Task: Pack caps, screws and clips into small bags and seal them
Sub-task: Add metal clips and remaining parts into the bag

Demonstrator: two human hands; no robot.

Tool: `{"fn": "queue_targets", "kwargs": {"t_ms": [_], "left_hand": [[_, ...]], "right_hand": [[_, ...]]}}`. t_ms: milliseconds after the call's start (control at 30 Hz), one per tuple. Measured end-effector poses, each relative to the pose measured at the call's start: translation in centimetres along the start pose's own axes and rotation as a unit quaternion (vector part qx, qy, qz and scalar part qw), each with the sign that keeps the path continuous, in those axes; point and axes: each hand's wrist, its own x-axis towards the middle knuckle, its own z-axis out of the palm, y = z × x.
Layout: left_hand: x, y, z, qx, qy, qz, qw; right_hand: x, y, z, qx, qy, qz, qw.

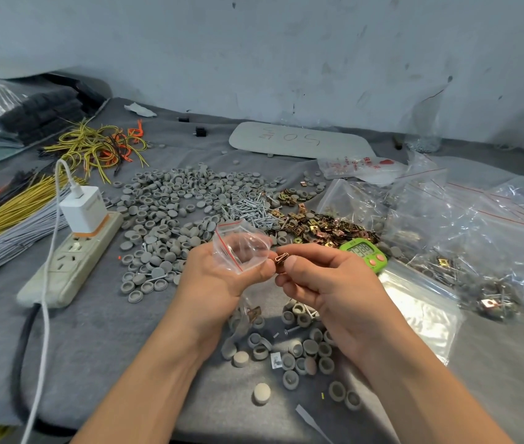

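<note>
The left hand point(219, 277) sat mid-frame, fingers curled round the lower part of a little clear bag point(241, 248) with a red zip strip, and the bag stood up out of the grip with its mouth puffed open. Just right of it, the right hand point(321, 283) pinched a coppery clip point(281, 258) between thumb and forefinger, with the other fingers curled in under the palm. The clip was right at the edge of the bag, touching or nearly so, can't tell which. Can't tell either if anything was already inside the bag.

Behind the hands, a big spread of grey caps point(164, 203) covered the middle of the grey table point(100, 341). The screws point(251, 209) lay in a heap just right of that, and the clip pile point(318, 225) ran on further right, brassy and tangled. A smaller bunch of caps, the near caps point(286, 350), lay under the wrists toward the bottom of the frame, with a stray screw or two mixed in.

A green timer point(364, 253) peeked out just above the right hand. The right side of the frame was heaped with packed bags point(478, 225). At left, a power strip point(71, 261) lay with a white charger point(83, 208) plugged into it, and yellow and orange wires point(100, 145) were in the upper left.
</note>
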Motion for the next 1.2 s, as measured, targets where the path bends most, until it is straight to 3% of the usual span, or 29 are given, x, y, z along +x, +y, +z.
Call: {"fn": "queue_targets", "kwargs": {"t_ms": [567,800,1000,1200], "left_hand": [[-0.4,0.5,1.1,0.112,-0.049,0.075,0.99],[-0.7,0.1,1.8,0.084,-0.077,0.071,0.991],[-0.6,-0.1,1.7,0.083,-0.073,0.069,0.991],[-0.5,0.0,1.8,0.089,-0.077,0.061,0.991]], "right_hand": [[-0.5,-1.1,0.3,-0.067,0.01,-0.234,0.97],[-1.0,-1.6,0.9,-0.038,-0.046,-0.23,0.971],[-0.7,-1.2,0.6,-0.012,-0.049,-0.189,0.981],[-0.5,-1.2,0.5,-0.047,-0.05,-0.207,0.976]]}}
